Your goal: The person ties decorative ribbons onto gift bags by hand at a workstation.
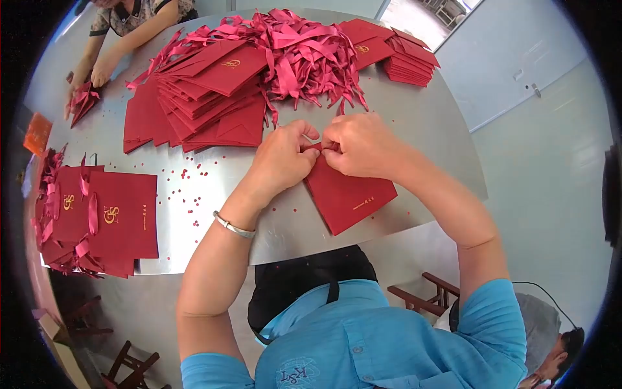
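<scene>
A red paper bag [353,188] with small gold print lies tilted on the metal table in front of me. My left hand [285,154] is closed on the bag's top edge, thumb and fingers pinching near the corner. My right hand [359,146] is closed too, its fingertips pinched together at the same top edge, close to the left. Whether a ribbon is between the fingertips is hidden. Just beyond my hands lies a heap of pink-red ribbons [308,55]. Beside it is a stack of flat red bags [207,97].
More red bags [408,61] are stacked at the back right. Bags with ribbon handles [123,217] lie at the left edge. Red paper dots [188,174] are scattered over the metal table [285,227]. A co-worker's hands [97,74] hold a red bag at the far left.
</scene>
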### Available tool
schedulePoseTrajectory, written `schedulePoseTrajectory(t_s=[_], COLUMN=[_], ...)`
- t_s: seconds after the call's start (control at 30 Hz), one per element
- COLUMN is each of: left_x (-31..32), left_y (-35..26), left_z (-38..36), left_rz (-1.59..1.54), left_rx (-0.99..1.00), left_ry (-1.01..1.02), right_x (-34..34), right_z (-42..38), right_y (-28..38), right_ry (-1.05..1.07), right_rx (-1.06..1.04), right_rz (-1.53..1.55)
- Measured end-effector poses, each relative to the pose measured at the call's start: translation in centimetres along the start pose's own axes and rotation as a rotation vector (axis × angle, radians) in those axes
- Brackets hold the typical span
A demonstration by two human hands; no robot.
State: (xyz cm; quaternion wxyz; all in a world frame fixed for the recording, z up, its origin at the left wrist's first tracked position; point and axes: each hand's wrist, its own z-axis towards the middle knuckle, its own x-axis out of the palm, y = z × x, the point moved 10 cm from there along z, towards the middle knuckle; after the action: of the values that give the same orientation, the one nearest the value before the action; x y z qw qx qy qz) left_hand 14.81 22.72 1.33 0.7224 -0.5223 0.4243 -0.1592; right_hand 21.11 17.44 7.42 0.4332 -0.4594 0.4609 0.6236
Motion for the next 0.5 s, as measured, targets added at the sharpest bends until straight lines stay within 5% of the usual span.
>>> schedulePoseTrajectory(t_s=[0.5], left_x=[-0.3], left_y=[-0.8], left_z=[-0.2], left_rz=[-0.091], left_rx=[0.075], left_ry=[-0.1], right_x=[1.8], right_z=[0.4], right_y=[-3.6], right_ry=[0.178], right_rx=[0.431], right_rz=[0.152])
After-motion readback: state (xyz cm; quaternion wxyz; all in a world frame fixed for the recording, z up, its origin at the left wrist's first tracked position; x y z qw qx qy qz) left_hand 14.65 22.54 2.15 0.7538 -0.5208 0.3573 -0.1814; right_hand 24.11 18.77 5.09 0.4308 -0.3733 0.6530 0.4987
